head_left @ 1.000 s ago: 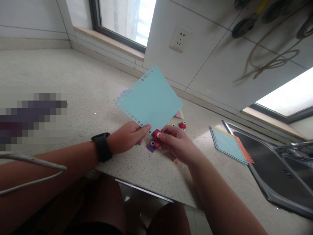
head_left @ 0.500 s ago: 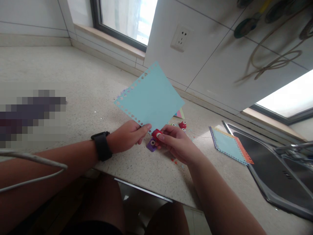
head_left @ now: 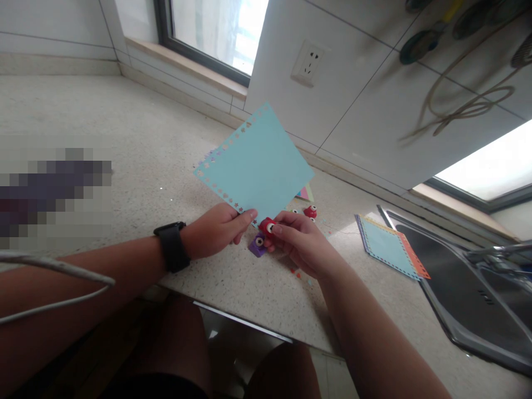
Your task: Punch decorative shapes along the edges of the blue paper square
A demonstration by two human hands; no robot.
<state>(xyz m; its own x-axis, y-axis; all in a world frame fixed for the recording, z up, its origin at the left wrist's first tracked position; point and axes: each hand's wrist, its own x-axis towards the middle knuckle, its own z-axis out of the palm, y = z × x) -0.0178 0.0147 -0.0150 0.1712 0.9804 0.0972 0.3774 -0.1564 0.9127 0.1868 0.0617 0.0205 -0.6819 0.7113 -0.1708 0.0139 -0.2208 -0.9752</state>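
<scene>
A light blue sheet of paper (head_left: 257, 160), with small shapes punched along two edges, is held up by my left hand (head_left: 226, 224). My left thumb presses on its lower edge beside punched stars. My right hand (head_left: 301, 238) grips a red craft punch (head_left: 266, 225) at the sheet's lower corner, with the thumb on its white button. Just below it, a purple craft punch (head_left: 258, 244) lies on the counter. Another red punch (head_left: 310, 211) stands beyond my right fingers, and a green one (head_left: 295, 211) is partly hidden behind them.
Punched sheets in blue, orange and purple (head_left: 390, 244) lie by the steel sink (head_left: 457, 299) on the right. Colourful paper (head_left: 306, 193) shows behind the blue sheet. Small paper bits (head_left: 296, 272) are scattered on the speckled counter (head_left: 137, 127). A pale cable (head_left: 58, 266) crosses my left forearm.
My right thumb has shifted slightly on the red punch, and more of its white button shows. The blue sheet and my left hand have hardly moved.
</scene>
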